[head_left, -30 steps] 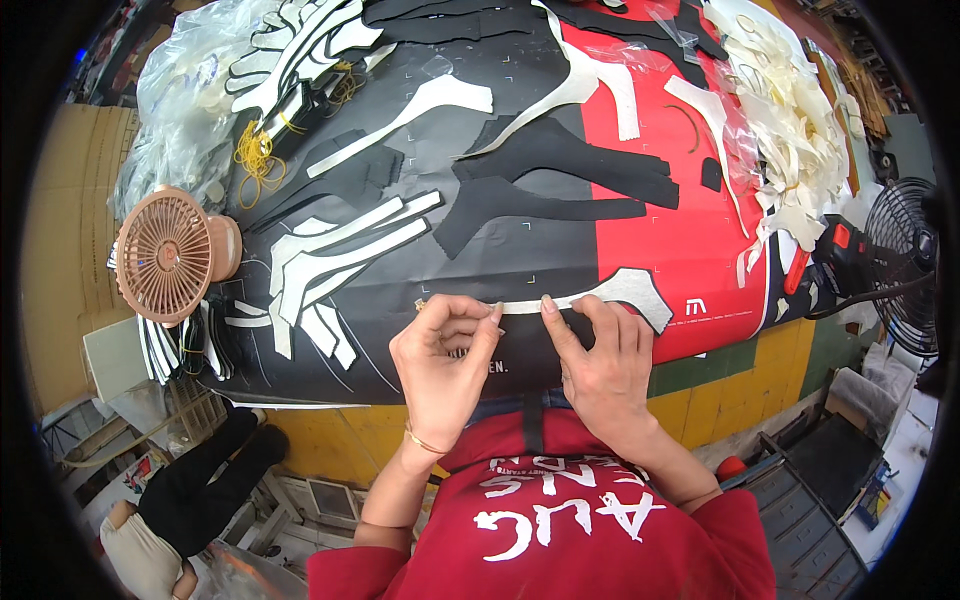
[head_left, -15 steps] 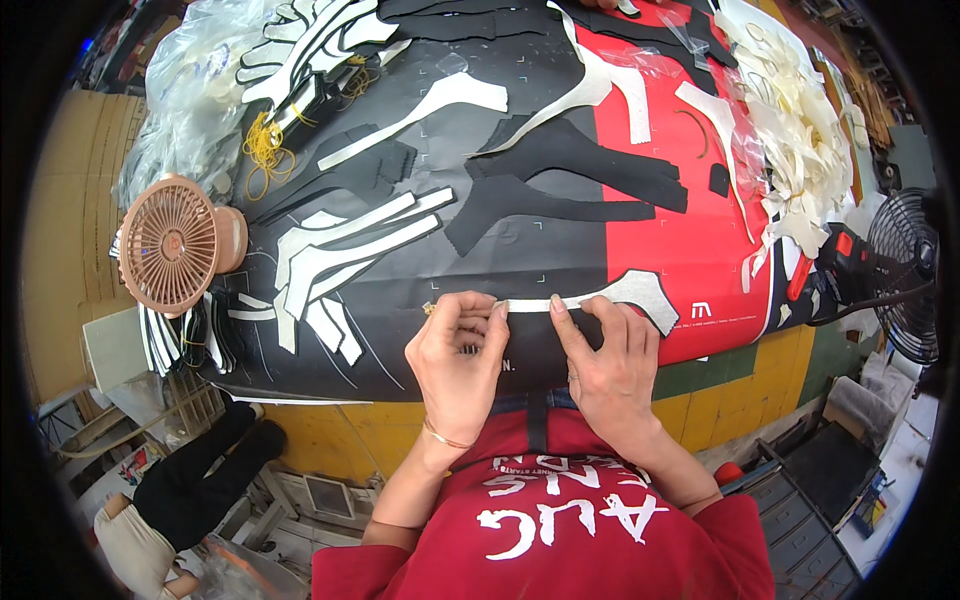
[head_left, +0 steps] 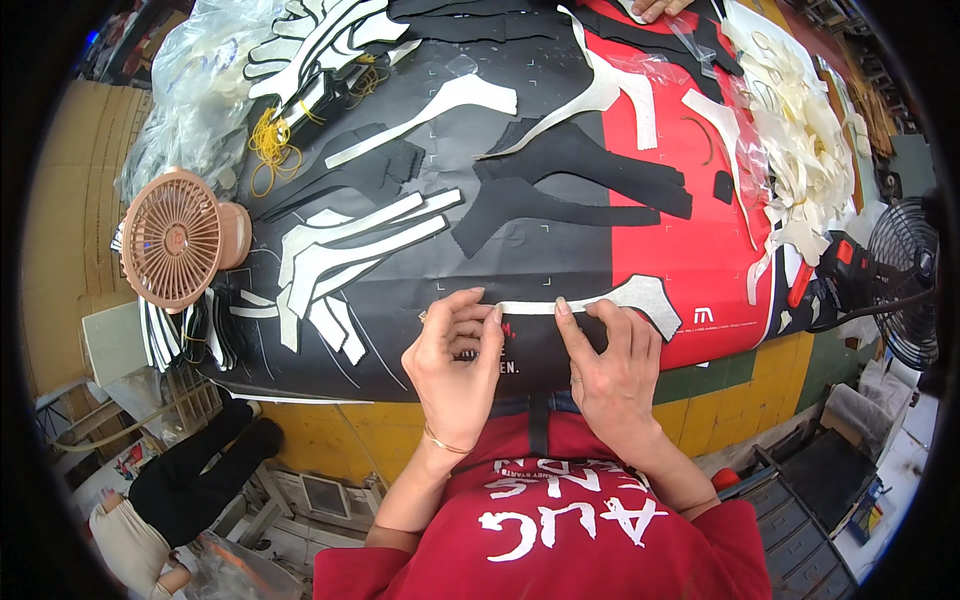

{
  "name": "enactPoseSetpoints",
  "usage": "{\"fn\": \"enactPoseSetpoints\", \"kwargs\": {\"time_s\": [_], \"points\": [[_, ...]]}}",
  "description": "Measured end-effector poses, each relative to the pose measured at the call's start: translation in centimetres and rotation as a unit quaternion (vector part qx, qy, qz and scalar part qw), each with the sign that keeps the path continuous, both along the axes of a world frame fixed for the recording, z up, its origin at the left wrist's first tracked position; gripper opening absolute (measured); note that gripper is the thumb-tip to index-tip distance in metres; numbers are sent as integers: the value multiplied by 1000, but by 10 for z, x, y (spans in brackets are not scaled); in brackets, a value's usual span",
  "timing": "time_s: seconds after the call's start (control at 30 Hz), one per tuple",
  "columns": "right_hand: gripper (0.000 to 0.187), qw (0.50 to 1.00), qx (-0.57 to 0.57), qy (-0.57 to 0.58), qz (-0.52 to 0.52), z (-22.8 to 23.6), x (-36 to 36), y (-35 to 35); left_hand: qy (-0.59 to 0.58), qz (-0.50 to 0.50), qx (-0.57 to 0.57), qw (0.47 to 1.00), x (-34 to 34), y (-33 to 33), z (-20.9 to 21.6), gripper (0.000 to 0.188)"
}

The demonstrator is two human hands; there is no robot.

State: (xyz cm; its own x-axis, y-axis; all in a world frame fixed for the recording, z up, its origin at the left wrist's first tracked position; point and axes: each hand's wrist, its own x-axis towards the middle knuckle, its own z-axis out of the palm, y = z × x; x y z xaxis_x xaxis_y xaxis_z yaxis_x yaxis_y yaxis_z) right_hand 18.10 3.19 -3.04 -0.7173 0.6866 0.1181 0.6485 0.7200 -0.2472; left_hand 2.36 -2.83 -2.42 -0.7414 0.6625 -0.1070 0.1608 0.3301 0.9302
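Note:
Near the front edge of the table lies a white cut fabric piece [head_left: 645, 294] with a dark edge, its wide end to the right and a narrow strip running left. My left hand [head_left: 452, 355] pinches the strip's left tip between thumb and finger. Farther along the same strip, my right hand [head_left: 612, 365] has its thumb on top and its fingers curled beside it, next to the wide end. Left of my hands, several similar white pieces [head_left: 330, 262] lie loosely stacked. Dark cut pieces [head_left: 570, 180] lie beyond my hands.
A pink fan [head_left: 175, 240] stands at the left, a black fan [head_left: 900, 260] at the right. Off-white scraps [head_left: 800, 140] heap along the right side. Yellow string [head_left: 272, 150] lies near a plastic bag [head_left: 200, 100]. Another person's hand [head_left: 660, 8] shows at the far edge.
The view has shifted slightly. Both of my hands keep their hold on the strip, the left one drawn a little leftward. Another person's hand shows more at the far edge.

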Motion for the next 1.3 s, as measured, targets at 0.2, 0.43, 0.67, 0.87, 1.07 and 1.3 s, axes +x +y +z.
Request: {"fn": "enactPoseSetpoints", "kwargs": {"time_s": [0.2,0.43,0.67,0.87,1.07,1.3], "points": [[70,1000,-3,0,1,0,0,0,-8,-6,-16,1000,-4,0,0,19],[70,1000,-1,5,2,0,0,0,38,-28,-31,998,-4,3,2,18],[69,1000,-2,10,0,0,-1,0,195,-62,-102,974,-6,-5,3,33],[63,1000,18,4,2,0,-3,1,434,-188,-163,866,-5,-28,-2,50],[54,984,-172,39,35,1,2,9,431,-168,-198,864,-14,-37,-5,52],[72,993,-117,-12,-18,9,23,16,385,-128,-32,914,-11,-13,-2,43]]}}
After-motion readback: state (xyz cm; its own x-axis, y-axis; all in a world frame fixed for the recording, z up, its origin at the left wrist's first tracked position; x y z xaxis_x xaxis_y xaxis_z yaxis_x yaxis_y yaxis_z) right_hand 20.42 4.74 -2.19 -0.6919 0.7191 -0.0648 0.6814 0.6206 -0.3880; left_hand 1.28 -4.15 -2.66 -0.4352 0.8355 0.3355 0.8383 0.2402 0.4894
